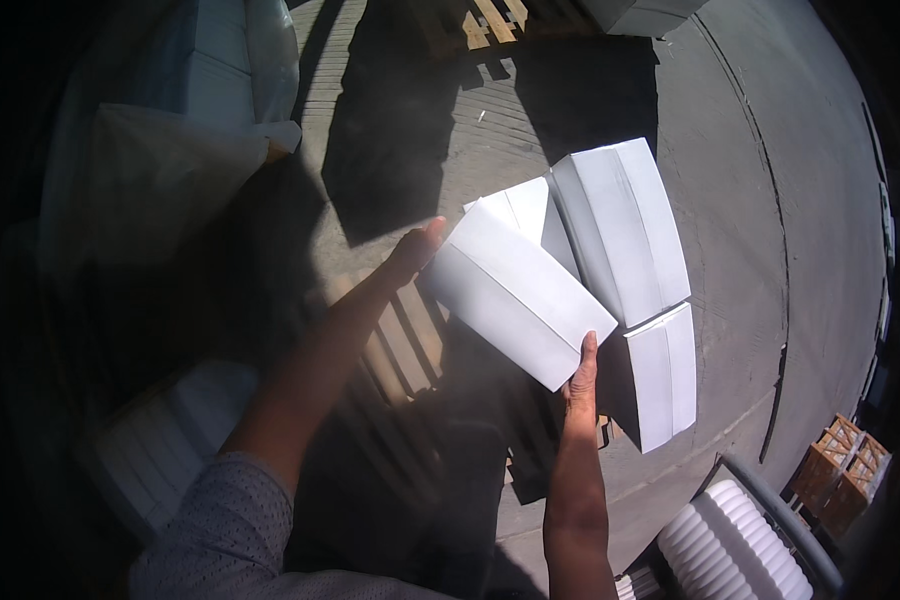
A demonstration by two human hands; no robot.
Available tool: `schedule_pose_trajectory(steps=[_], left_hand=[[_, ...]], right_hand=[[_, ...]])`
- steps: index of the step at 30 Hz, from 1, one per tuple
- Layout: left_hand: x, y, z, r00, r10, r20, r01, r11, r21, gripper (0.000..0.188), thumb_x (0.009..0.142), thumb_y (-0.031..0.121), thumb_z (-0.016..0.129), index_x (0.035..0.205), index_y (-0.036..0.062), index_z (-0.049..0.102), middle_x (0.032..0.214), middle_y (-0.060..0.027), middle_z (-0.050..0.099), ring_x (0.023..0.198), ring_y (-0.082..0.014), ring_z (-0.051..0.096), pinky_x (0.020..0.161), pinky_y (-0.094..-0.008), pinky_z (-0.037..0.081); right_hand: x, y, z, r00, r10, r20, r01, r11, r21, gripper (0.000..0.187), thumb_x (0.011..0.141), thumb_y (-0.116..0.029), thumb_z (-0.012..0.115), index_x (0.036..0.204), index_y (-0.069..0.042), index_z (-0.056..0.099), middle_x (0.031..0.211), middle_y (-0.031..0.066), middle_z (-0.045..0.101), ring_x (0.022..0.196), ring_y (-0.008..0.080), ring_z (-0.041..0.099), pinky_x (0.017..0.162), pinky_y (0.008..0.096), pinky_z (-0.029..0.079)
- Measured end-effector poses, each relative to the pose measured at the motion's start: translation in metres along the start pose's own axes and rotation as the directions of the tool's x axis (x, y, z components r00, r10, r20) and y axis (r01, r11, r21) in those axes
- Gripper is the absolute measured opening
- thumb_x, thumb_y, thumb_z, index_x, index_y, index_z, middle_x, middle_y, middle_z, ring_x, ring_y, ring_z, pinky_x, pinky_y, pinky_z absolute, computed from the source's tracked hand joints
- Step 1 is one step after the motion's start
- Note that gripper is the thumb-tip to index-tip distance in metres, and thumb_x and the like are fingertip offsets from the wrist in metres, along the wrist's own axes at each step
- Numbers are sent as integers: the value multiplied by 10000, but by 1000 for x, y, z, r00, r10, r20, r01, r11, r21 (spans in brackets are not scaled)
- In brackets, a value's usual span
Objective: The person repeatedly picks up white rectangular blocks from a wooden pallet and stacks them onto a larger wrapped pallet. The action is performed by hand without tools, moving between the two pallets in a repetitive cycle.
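A plain white cardboard box (518,290) with a seam along its top is held tilted between my two hands, over a wooden pallet (400,345). My left hand (417,252) grips its far left end; most of those fingers are hidden behind it. At the near right corner my right hand (581,370) holds on, thumb on the upper face and the other fingers underneath. Just right of the held box stands a tall white box (625,230), with another white box (662,375) nearer to me. Part of a further white box (523,207) shows behind the held one.
Plastic-wrapped white boxes (215,75) stand at the far left. Another pallet (495,20) lies at the far edge. At the lower right are a ribbed white stack (735,545), a grey rail (782,510) and a brown wooden crate (840,470). Strong shadows cross the concrete floor (725,230).
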State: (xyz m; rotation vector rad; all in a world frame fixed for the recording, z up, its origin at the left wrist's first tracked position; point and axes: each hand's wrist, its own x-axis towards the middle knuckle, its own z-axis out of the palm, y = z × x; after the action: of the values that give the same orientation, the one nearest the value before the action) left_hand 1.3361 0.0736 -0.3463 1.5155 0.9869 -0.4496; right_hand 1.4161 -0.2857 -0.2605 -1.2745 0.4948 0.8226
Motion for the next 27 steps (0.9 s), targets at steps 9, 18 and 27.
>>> schedule_pose_trajectory(steps=[9, 18, 27], left_hand=[[13, 16, 35, 986, 155, 55, -136, 956, -262, 401, 974, 384, 426, 1038, 35, 613, 818, -123, 668, 705, -253, 642, 696, -395, 519], [-113, -134, 41, 976, 185, -112, -216, 844, -491, 382, 976, 361, 428, 1050, 37, 614, 848, -117, 666, 736, -240, 639, 713, -381, 515], [-365, -312, -34, 971, -31, -235, -128, 765, -631, 363, 979, 338, 430, 1061, 38, 616, 879, -111, 664, 768, -226, 637, 729, -367, 511]], right_hand=[[6, 2, 9, 998, -57, 41, 53, 995, 86, 840, 848, -616, 572, 1422, -37, 371, 1393, 149, 466, 1244, 318, 481, 1021, 432, 424], [-86, 41, 27, 999, 26, 35, -19, 984, -175, 719, 924, -518, 539, 1376, 27, 412, 1324, 156, 516, 1176, 277, 524, 1007, 389, 410], [-231, 198, 92, 969, 209, 131, -104, 827, -552, 643, 948, -466, 510, 1338, 41, 450, 1243, 131, 561, 1115, 243, 552, 965, 368, 429]])
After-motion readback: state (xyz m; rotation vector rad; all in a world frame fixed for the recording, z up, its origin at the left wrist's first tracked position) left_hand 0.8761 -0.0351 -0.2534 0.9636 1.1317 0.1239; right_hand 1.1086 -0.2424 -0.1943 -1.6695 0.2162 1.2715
